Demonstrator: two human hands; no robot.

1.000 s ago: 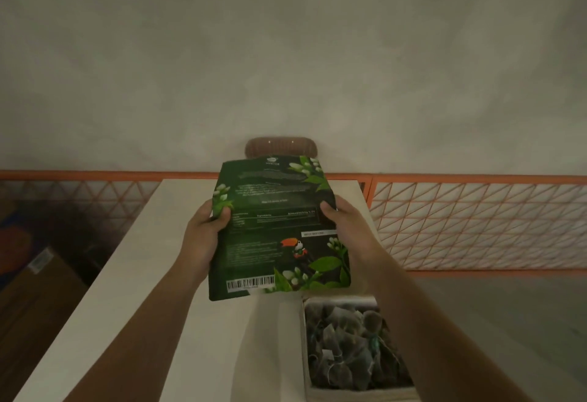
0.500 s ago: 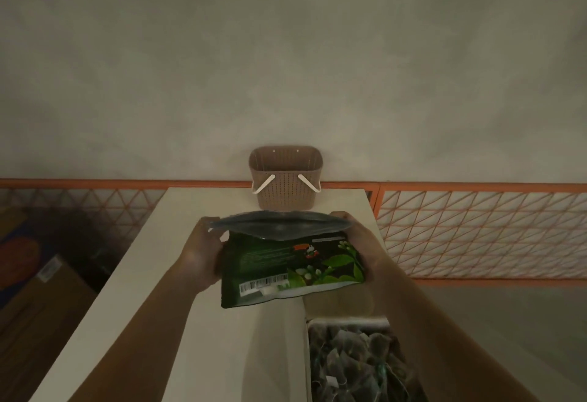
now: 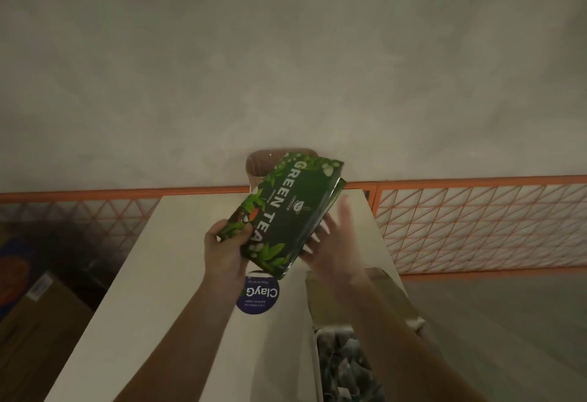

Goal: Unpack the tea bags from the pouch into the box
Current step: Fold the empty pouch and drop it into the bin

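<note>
The dark green tea pouch, printed GREEN TEA, is tilted in the air above the white table, its front face toward me. My left hand grips its lower left corner. My right hand is blurred, fingers spread, its fingertips at the pouch's right edge, not clasping it. At the bottom right stands the open white box with its brown flap up. Several grey pyramid tea bags fill it. My right forearm crosses over the box.
A round dark blue sticker lies on the table below the pouch. A brown woven basket stands at the table's far end, half hidden by the pouch. An orange lattice rail runs behind. Cardboard cartons sit on the floor at left.
The pouch has been turned over from flat, back side up, to tilted with its front face showing. My right hand has let go and spread open. The blue sticker has come into view.
</note>
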